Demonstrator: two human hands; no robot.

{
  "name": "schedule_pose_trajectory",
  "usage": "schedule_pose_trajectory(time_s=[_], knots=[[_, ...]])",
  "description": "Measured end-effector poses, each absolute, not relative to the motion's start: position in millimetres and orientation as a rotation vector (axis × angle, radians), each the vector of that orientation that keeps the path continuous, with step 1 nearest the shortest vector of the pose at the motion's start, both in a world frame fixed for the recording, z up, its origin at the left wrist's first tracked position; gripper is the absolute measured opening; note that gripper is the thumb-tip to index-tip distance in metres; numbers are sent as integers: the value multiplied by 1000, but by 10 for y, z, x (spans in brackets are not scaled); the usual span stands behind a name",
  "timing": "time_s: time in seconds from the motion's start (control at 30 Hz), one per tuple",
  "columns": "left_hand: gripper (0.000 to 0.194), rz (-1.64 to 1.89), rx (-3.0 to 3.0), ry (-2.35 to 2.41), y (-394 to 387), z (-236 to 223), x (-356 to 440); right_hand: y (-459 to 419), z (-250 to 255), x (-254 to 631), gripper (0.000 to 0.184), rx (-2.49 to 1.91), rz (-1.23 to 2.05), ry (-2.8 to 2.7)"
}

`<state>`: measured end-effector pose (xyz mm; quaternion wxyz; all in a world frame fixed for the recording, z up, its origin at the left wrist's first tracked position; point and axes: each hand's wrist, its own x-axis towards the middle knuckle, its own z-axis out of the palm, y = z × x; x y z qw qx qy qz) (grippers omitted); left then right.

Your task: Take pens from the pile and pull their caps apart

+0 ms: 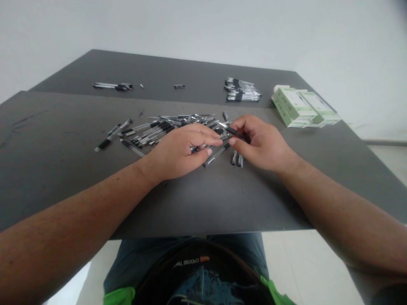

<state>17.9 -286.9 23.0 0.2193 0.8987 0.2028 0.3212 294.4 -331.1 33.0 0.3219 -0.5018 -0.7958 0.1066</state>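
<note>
A pen (234, 132) with a clear tip end and black grip is pinched between the thumb and fingers of my right hand (262, 142), its tip end pointing left. My left hand (182, 150) is over the near side of a loose pile of pens (155, 133), fingers stretched out toward the right hand and thumb apart. Pen parts show in the gap between that thumb and the fingers; whether they touch it I cannot tell. Two pen caps (237, 159) lie side by side just below the right hand. Both hands hide part of the pile.
Sorted pens (243, 90) are stacked at the back right, beside green and white boxes (302, 106). A smaller group of pens (111, 86) lies at the back left. A single cap (179, 86) sits between them. The grey table (203, 203) has its near edge at my lap.
</note>
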Motion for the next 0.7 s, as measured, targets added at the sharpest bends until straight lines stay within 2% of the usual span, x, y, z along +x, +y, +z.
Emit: schedule_pose_trajectory(time_s=[0.17,0.43,0.6,0.7], knots=[[29,821,2167,649,-2904,239,212,-3347,351,2888,12,-1302,276,-2108],[32,686,1885,707,-2874,155,219,-3347,345,2902,13,-1288,275,-2094],[38,735,1839,611,-2889,120,252,-3359,363,2893,27,-1275,391,-2116],[36,712,2004,655,-2932,177,261,-3361,360,2885,36,-1252,435,-2113]])
